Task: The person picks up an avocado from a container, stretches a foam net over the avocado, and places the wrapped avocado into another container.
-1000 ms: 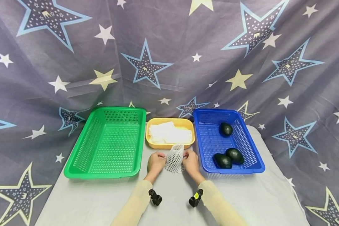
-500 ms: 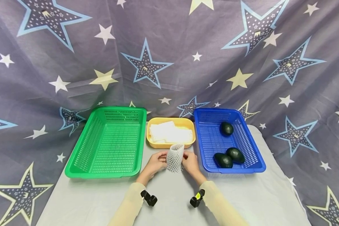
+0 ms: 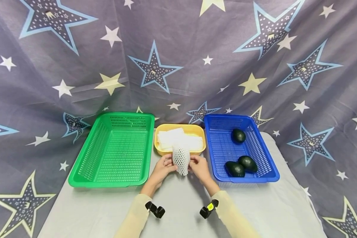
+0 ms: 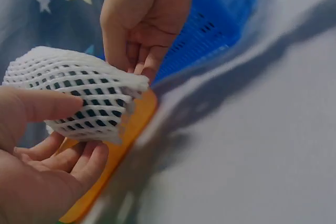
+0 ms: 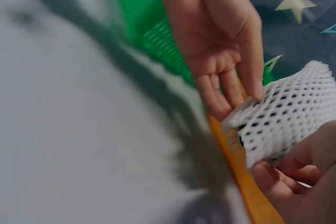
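Note:
A white foam net sleeve [image 3: 181,160] is held up in front of the yellow basin. Through its mesh in the left wrist view shows a dark green fruit, apparently an avocado [image 4: 93,113], mostly covered. My left hand [image 3: 162,169] grips the sleeve from the left, thumb on one side and fingers on the other. From the right, my right hand [image 3: 200,168] pinches the sleeve close to its lower end. In the right wrist view the sleeve's ragged open end [image 5: 240,129] lies between both hands' fingertips.
Several folded white foam nets [image 3: 178,138] fill the yellow basin [image 3: 160,152] just behind my hands. A green basket [image 3: 123,183] with nothing in it stands at left. On the right, a blue basket [image 3: 270,165] holds three dark avocados [image 3: 247,163]. A starry curtain [image 3: 178,109] hangs behind.
The sleeve has been raised and tipped, so its open top no longer faces up toward the head view. My left hand has shifted its grip onto the sleeve's side; both hands rose slightly with it.

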### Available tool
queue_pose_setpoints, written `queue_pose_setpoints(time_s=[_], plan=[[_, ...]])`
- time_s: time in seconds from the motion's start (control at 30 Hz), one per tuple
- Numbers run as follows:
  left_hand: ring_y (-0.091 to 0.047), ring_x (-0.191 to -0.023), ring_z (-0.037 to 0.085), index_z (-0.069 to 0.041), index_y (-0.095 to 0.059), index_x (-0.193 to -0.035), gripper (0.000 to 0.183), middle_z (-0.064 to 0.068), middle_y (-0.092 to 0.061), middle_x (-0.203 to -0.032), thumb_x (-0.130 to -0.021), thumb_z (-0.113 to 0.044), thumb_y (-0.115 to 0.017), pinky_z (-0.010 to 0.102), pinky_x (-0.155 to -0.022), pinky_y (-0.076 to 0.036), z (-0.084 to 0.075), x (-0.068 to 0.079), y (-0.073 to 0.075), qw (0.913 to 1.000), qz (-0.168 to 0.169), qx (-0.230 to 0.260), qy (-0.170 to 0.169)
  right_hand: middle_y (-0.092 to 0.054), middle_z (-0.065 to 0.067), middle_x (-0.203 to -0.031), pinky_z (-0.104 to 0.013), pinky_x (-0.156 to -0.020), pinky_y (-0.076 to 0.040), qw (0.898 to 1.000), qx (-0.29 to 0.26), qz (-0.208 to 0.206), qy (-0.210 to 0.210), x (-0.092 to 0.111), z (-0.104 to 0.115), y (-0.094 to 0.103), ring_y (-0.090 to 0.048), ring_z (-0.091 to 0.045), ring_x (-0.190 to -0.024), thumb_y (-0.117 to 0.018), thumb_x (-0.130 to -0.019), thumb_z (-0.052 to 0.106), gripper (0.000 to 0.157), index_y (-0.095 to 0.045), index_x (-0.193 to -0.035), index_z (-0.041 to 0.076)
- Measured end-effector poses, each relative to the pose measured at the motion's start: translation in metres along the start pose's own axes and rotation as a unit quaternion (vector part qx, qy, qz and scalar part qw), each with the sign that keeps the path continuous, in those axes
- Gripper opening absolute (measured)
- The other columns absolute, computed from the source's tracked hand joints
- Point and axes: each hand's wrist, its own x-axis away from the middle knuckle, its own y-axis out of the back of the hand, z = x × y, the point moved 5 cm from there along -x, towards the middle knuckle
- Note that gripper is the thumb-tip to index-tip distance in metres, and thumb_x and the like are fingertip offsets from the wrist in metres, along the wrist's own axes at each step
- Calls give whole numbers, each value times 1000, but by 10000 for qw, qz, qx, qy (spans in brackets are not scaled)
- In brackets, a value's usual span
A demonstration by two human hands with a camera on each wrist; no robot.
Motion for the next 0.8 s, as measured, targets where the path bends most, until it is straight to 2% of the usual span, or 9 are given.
queue_pose_setpoints(time_s=[0.07,0.17,0.23,0.33,0.47,0.57,0.73,0.8], plan=[[-58,-127,29,3,-38,-151,67,28,-55,-143,-90,-1,-64,38,-106,-51,-5,2,0,9996,61,259,56,-69,-11,-77,-29,-60,-61,9983,-554,158,50,1,8,2,-66,-15,-67,-56,-87,-5,23,-69,-102,-17],[-52,-133,27,4,-32,-155,70,26,-47,-152,-90,-3,-58,43,-114,-44,-13,6,-1,9983,233,537,60,-70,-12,-79,-30,-63,-62,9937,-1043,352,-189,2,14,3,-66,-13,-67,-59,-88,-5,22,-67,-104,-18],[-50,-134,27,4,-32,-155,70,25,-45,-154,-91,-6,-59,45,-117,-40,-18,7,-3,9971,328,684,71,-72,-15,-81,-32,-66,-63,9900,-1227,475,-500,2,16,4,-67,-12,-68,-61,-89,-5,23,-65,-107,-18],[-55,-128,26,3,-41,-150,66,23,-51,-147,-91,-12,-67,43,-115,-42,-23,9,-4,9974,339,623,84,-72,-22,-86,-32,-68,-64,9846,-1397,733,-757,3,18,4,-68,-14,-69,-64,-90,-6,25,-63,-111,-19],[-59,-114,20,1,-50,-141,62,16,-58,-133,-88,-16,-76,33,-104,-48,-24,10,-3,9987,193,423,197,-72,-24,-89,-29,-68,-63,9792,-1475,1118,-837,6,22,6,-69,-15,-69,-67,-91,-4,27,-62,-112,-19],[-60,-113,19,1,-49,-142,62,15,-58,-132,-88,-16,-75,33,-103,-49,-24,10,-3,9983,170,493,269,-72,-21,-89,-30,-67,-62,9802,-1303,1289,-745,7,26,9,-69,-15,-69,-70,-92,0,26,-64,-111,-17],[-57,-124,25,-2,-32,-153,75,20,-51,-145,-91,-14,-71,43,-113,-45,-25,10,-4,9962,256,770,312,-72,-21,-92,-33,-68,-62,9850,-1118,1174,-589,6,31,16,-68,-17,-72,-72,-90,1,27,-66,-111,-14],[-57,-124,24,-2,-25,-155,79,22,-49,-146,-91,-13,-70,40,-111,-46,-25,10,-4,9952,279,873,338,-70,-25,-99,-30,-70,-61,9845,-1193,1129,-615,4,30,18,-67,-15,-75,-73,-89,-1,31,-64,-116,-14]])
